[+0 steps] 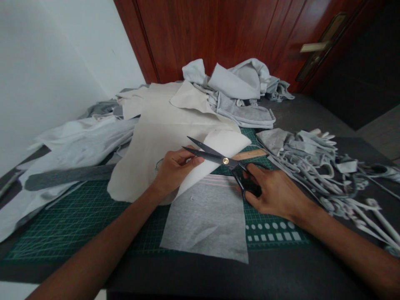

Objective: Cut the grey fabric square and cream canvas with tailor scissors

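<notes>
Head view: fabric strips [321, 175] beside green cutting mat [78, 221]; left hand [176, 171] pinches white cloth [221, 154], right hand [271, 193] clamped on open scissors [218, 156].

This looks like a small sewing room, perhaps in a home: a white wall [62, 62] at upper left, a reddish wooden door [203, 37] with a brass lever handle [312, 47] at top, and a counter [200, 277] carrying a green cutting mat [90, 218] and cloth strips [325, 175].

Left hand [176, 171] holds cream fabric [218, 146]; right hand [271, 193] grips black scissors [215, 156].
</notes>
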`<action>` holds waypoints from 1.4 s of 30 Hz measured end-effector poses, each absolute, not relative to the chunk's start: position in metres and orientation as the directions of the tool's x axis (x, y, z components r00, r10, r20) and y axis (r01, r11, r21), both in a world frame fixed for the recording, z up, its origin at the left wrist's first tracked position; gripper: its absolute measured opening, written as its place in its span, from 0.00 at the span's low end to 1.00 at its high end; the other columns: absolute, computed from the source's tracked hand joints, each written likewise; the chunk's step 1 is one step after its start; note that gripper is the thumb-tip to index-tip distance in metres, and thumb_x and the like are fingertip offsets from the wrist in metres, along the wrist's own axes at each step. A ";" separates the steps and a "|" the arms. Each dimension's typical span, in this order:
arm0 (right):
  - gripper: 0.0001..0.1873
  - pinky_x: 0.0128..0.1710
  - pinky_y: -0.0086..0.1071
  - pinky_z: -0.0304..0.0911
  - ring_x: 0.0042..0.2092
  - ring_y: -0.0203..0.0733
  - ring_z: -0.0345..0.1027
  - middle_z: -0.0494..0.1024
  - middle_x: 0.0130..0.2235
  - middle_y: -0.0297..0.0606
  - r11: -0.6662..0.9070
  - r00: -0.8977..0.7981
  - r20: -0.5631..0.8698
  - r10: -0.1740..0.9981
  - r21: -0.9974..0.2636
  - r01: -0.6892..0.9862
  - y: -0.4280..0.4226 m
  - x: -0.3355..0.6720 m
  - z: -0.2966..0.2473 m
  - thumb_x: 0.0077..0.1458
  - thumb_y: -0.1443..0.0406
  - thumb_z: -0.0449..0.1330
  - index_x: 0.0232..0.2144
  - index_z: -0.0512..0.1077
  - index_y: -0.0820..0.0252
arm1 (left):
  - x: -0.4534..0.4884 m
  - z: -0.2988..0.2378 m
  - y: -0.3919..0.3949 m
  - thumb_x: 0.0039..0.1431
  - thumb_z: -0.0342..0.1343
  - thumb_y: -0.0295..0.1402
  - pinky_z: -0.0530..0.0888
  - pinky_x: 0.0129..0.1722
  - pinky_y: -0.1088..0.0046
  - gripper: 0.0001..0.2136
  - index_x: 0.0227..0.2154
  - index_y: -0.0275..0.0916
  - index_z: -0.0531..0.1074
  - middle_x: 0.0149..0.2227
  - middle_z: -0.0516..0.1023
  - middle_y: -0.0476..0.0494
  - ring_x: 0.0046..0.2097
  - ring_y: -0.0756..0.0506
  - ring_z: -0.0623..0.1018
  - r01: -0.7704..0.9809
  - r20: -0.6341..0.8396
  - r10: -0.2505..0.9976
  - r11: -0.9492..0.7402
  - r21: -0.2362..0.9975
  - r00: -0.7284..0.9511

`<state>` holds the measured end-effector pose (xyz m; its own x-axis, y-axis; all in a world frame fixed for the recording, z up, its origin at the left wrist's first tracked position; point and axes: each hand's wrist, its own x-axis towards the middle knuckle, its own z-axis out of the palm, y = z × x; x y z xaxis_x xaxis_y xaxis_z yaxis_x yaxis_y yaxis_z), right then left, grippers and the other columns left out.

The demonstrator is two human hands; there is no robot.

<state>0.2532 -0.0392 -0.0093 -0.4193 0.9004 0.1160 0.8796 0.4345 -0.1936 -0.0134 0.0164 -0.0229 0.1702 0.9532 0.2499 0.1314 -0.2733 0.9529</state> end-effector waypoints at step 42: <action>0.08 0.31 0.33 0.58 0.31 0.46 0.75 0.80 0.34 0.40 0.461 -0.451 0.101 0.887 -0.266 0.847 -0.036 0.256 -0.020 0.57 0.64 0.54 0.40 0.65 0.59 | -0.015 -0.025 0.020 0.56 0.65 0.33 0.77 0.40 0.70 0.04 0.34 0.42 0.85 0.38 0.86 0.47 0.40 0.45 0.82 0.142 0.295 0.942 -0.318 0.937 0.162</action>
<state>0.2557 -0.0364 -0.0196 -0.4506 0.8870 0.1013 0.8469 0.4606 -0.2657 -0.0152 0.0200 -0.0253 0.1625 0.9416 0.2949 0.1421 -0.3180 0.9374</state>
